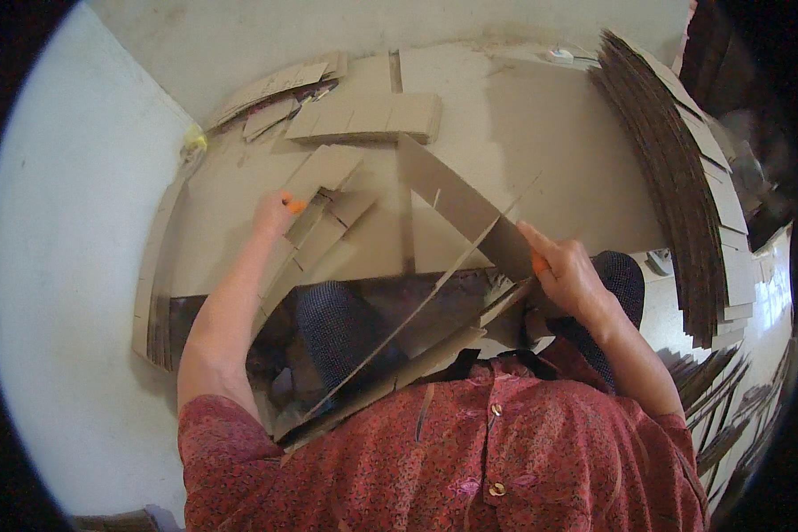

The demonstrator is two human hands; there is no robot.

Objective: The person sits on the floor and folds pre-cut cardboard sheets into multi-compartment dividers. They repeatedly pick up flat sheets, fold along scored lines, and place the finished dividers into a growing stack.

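My left hand, with orange coverings on its fingertips, is closed on the edge of a partly interlocked cardboard divider, whose slotted strips cross one another above the table's near edge. To the right, my right hand grips a long brown cardboard strip between thumb and fingers. That strip slants up and left, and a slot shows in it. Another thin strip, seen edge-on, runs from near my right hand down toward my lap; whether that hand also holds it, I cannot tell.
A flat stack of slotted cardboard lies at the back of the table, with more pieces behind it to the left. Tall rows of strips stand on the right. More cardboard leans by the left wall.
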